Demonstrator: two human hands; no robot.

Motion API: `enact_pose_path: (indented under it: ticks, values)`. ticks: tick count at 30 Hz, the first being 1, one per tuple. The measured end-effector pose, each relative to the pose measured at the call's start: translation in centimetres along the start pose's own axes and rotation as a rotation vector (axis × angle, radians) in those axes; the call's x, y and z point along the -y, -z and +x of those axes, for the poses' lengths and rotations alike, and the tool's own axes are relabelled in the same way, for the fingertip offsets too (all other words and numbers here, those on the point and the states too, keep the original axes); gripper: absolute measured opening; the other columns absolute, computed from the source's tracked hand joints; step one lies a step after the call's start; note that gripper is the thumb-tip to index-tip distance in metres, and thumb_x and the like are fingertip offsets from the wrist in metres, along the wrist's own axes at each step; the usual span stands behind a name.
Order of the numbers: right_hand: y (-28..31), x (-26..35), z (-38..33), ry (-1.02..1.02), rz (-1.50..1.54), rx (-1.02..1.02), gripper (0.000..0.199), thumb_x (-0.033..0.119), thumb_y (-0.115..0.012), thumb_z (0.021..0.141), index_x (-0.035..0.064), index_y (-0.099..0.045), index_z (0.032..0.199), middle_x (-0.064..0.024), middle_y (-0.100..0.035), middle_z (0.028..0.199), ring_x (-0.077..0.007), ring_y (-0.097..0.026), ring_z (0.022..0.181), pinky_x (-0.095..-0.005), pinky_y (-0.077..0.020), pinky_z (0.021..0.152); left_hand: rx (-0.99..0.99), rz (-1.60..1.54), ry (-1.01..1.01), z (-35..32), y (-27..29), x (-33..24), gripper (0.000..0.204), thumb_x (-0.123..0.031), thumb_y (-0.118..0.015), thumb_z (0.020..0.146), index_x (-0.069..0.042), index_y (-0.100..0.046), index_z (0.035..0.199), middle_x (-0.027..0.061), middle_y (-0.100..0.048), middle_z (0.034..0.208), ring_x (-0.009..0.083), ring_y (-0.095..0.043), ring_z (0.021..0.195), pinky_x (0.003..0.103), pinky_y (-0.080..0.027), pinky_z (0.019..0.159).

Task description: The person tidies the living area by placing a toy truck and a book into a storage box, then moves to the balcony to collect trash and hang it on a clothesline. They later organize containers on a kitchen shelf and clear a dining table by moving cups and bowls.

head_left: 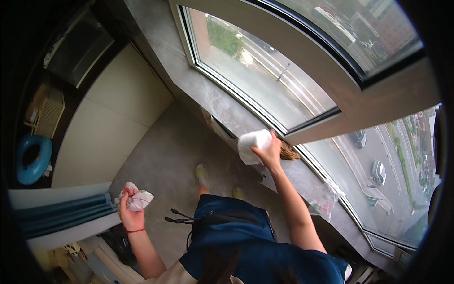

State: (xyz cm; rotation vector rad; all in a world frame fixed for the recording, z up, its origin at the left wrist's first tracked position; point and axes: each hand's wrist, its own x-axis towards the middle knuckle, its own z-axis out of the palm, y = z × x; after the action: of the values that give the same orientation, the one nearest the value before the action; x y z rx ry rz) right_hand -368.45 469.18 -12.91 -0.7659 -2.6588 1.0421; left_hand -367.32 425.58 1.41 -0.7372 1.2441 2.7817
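Observation:
My left hand (130, 218), with a red string at its wrist, is closed around a crumpled white cloth (140, 200) with thin red stripes. It is held out over the floor at the left. At the window sill, my right hand (269, 152) grips a white roll (251, 146) that looks like soft paper. The roll is over the sill's inner edge; whether it rests on the sill I cannot tell. Just right of that hand lies a brown, rough-textured thing (289, 151), partly hidden by the hand, against the window frame.
A grey stone sill (222, 111) runs below the windows (265, 66). Farther along it lies a clear plastic bag (326, 196). At left are a cream cabinet panel (111, 109), a blue swim ring (34, 160) and a dark blue curtain (66, 215). Slippered feet (202, 174) stand on the grey floor.

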Motion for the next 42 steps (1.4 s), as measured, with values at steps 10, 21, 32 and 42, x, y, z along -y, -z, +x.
enact_pose_path:
  ticks: [10, 21, 32, 42]
  values:
    - [-22.6, 21.2, 21.2, 0.181, -0.221, -0.02, 0.082, 0.024, -0.072, 0.051, 0.0033, -0.033, 0.12, -0.0194, -0.036, 0.112, -0.0362, -0.037, 0.102, -0.0414, -0.0396, 0.082, -0.268, 0.147, -0.053, 13.7, 8.4, -6.7, 0.02, -0.009, -0.053, 0.079, 0.0, -0.059, 0.095, 0.0077, -0.06, 0.089, 0.0151, -0.055, 0.079, 0.028, -0.044, 0.078]
    - [-31.1, 22.6, 24.9, 0.194, -0.098, 0.166, 0.088, 0.036, -0.068, 0.064, 0.0101, -0.018, 0.132, -0.0188, -0.01, 0.138, -0.0371, -0.009, 0.127, -0.0521, -0.0215, 0.098, -0.056, 0.275, 0.417, 22.4, 12.0, -9.0, 0.019, -0.013, -0.048, 0.081, 0.001, -0.056, 0.092, 0.0108, -0.059, 0.088, 0.0233, -0.057, 0.082, 0.035, -0.05, 0.067]
    - [-12.2, -3.3, -0.9, -0.495, 0.01, -0.687, 0.055, 0.019, -0.06, 0.071, 0.0013, -0.038, 0.117, -0.0186, -0.041, 0.115, -0.0333, -0.04, 0.106, -0.0388, -0.033, 0.092, 0.115, 0.467, 0.396, 26.5, 0.5, -1.4, 0.022, -0.013, -0.05, 0.081, -0.002, -0.057, 0.099, 0.0036, -0.059, 0.09, 0.0113, -0.055, 0.081, 0.028, -0.046, 0.074]
    - [-5.5, -8.8, 3.6, -1.028, -0.377, -0.283, 0.061, 0.021, -0.062, 0.072, 0.021, -0.032, 0.125, -0.0144, -0.013, 0.137, -0.0288, -0.01, 0.128, -0.0573, -0.0227, 0.094, 0.06, 0.475, 0.473, 24.1, -3.4, 3.1, 0.024, -0.011, -0.052, 0.08, -0.003, -0.055, 0.102, 0.005, -0.059, 0.091, 0.0152, -0.056, 0.083, 0.032, -0.047, 0.076]
